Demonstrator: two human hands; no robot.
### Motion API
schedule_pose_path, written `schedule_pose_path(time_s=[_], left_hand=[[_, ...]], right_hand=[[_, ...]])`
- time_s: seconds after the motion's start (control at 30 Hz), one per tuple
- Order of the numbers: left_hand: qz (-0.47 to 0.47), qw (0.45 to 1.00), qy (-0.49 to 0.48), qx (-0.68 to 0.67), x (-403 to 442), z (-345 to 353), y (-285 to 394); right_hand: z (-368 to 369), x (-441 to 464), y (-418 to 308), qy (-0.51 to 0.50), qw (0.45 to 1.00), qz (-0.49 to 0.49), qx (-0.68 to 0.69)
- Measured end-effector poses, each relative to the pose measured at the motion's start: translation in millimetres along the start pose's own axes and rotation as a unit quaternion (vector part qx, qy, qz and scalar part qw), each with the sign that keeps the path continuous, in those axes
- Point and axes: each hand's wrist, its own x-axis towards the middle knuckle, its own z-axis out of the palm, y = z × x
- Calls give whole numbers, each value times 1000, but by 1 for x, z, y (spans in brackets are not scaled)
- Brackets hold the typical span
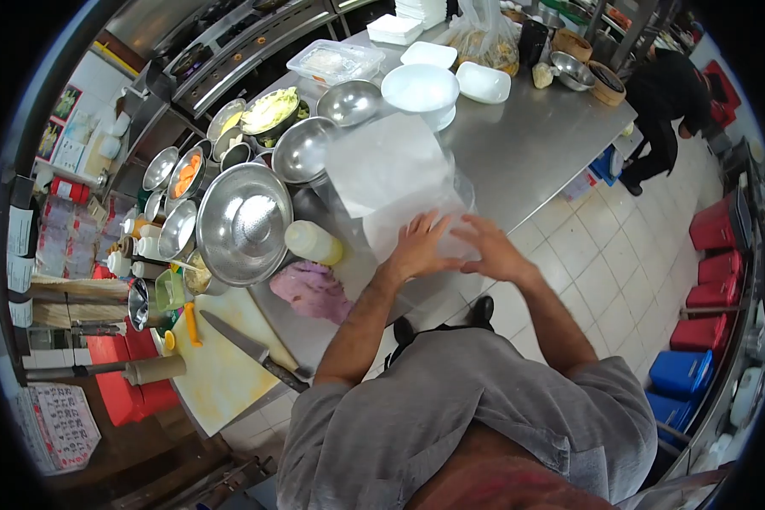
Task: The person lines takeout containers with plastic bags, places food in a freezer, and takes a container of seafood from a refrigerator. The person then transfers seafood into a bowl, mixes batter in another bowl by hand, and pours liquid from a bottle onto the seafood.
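Observation:
My left hand (421, 246) lies over the near part of a round white sheet (382, 234), its fingers spread. Close on its right, my right hand (495, 248) is held with fingers apart near the sheet's right edge, and the fingertips of both hands almost meet. Neither hand visibly grips anything. A square white paper (388, 161) lies just beyond them, over a clear plastic container or wrap. To the left stand a squeeze bottle (313, 243) with pale yellow liquid and a crumpled purple cloth (311, 291).
A large steel bowl (245, 223) and several smaller bowls stand on the left. A knife (251, 347) lies on the cutting board (221, 361). White bowls (419, 87) stand at the back of the steel table (535, 127). A person (667, 98) in dark clothes bends at the upper right.

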Motion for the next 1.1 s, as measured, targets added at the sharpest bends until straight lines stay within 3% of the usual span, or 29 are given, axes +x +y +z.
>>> schedule_pose_path(time_s=[0.03, 0.07, 0.23, 0.33, 0.37, 0.43, 0.5, 0.57, 0.67, 0.73, 0.83, 0.93, 1.03, 1.1], left_hand=[[-69, 993, -100, 10, 5, 5, 4], [-78, 992, -96, 8, 7, 15, 7], [-287, 957, 36, -19, 26, 45, 19], [-323, 938, 108, -62, 28, 39, 27], [-331, 935, 112, -61, 28, 39, 31], [-311, 943, 120, -17, 27, 37, 37], [-289, 946, 150, 11, 25, 32, 48], [-257, 949, 179, 42, 23, 22, 54], [-169, 947, 274, -4, 21, 3, 54], [-120, 923, 343, -125, 21, -9, 55], [-114, 921, 355, -108, 20, -10, 46], [-127, 913, 371, -109, 19, -9, 48], [-156, 881, 426, -131, 16, -12, 53], [-185, 869, 439, -134, 15, -15, 55]], right_hand=[[6, 7, 14, -2, 1000, -10, 0], [14, 13, 27, 11, 999, -35, -18], [13, 60, 65, 34, 989, -144, -29], [-16, 70, 63, 3, 977, -211, 6], [-20, 78, 70, 42, 977, -200, 59], [-30, 98, 83, 77, 971, -195, 114], [-43, 125, 92, 131, 979, -137, 77], [-56, 152, 91, 133, 980, -140, 53], [-64, 208, 91, 155, 974, -164, 33], [-63, 251, 89, 175, 965, -190, 40], [-65, 321, 91, 161, 954, -11, 252], [-72, 376, 88, 129, 848, 91, 507], [-72, 437, 98, 87, 819, 105, 557], [-73, 473, 104, 51, 802, 165, 572]])
